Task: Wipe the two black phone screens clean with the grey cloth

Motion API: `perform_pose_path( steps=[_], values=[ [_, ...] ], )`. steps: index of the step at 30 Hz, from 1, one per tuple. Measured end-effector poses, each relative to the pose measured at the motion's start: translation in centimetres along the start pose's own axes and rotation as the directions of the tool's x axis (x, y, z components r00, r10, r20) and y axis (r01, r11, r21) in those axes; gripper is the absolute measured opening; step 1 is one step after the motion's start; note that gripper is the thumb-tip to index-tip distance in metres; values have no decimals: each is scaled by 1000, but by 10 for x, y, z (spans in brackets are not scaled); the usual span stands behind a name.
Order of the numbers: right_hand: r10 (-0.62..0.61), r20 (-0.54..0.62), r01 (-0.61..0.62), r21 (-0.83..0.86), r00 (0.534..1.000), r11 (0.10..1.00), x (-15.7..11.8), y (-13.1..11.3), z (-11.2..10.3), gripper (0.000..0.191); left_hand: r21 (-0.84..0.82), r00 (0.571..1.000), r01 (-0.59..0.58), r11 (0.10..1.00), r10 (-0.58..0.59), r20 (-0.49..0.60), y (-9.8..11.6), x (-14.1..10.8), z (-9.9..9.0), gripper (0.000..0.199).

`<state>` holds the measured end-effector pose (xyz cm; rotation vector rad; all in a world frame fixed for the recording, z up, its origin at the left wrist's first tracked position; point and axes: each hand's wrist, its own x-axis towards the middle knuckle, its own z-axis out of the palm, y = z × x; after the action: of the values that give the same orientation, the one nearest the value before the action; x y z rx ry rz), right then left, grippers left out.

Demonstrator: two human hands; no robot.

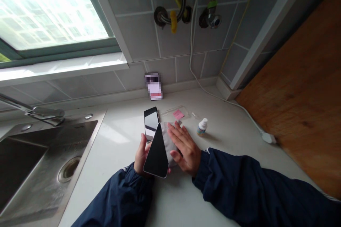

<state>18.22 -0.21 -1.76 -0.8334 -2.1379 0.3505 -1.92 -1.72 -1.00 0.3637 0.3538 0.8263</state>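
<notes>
My left hand (140, 156) holds a dark-screened phone (156, 154) from its left side and underneath, tilted above the counter. A grey cloth (166, 138) with a zigzag edge covers the right part of its screen. Flat on that cloth, my right hand (186, 149) presses with its fingers stretched out. Just behind lies a second phone (151, 122) with a reflecting screen. To the right stands a small white bottle (202, 127). A clear case (169, 112) and a pink paper (178, 114) rest behind the cloth.
A steel sink (82, 149) with a faucet (45, 113) is at the left. Against the tiled wall leans a blurred upright item (155, 87). A white cable (213, 94) runs down to a plug (268, 138) on the right, near a wooden panel (301, 88).
</notes>
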Motion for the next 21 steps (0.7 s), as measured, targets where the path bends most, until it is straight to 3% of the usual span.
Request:
perform_pose_path(
  steps=[3, 7, 13, 18, 21],
  values=[
    [-56, 52, 57, -18, 997, 998, 1, 0, -2, 60, 8, 999, -26, 1000, 26, -25, -1, 0, -2, 72],
    [-193, 143, 198, -24, 971, 980, 1, -4, -4, 59, -8, 987, -143, 990, 142, -77, -3, 3, -4, 76],
    [-457, 306, 467, 43, 835, 883, -6, -17, -3, 56, -14, 957, -143, 990, 135, -257, -2, -1, -1, 83],
    [-471, 357, 478, 73, 807, 875, -8, -22, -2, 66, -43, 942, -124, 991, 104, -318, 0, -2, 13, 84],
    [-441, 388, 457, 57, 809, 888, -9, -23, -1, 71, -41, 905, -86, 995, 61, -421, -1, -2, 20, 81]
  ],
)
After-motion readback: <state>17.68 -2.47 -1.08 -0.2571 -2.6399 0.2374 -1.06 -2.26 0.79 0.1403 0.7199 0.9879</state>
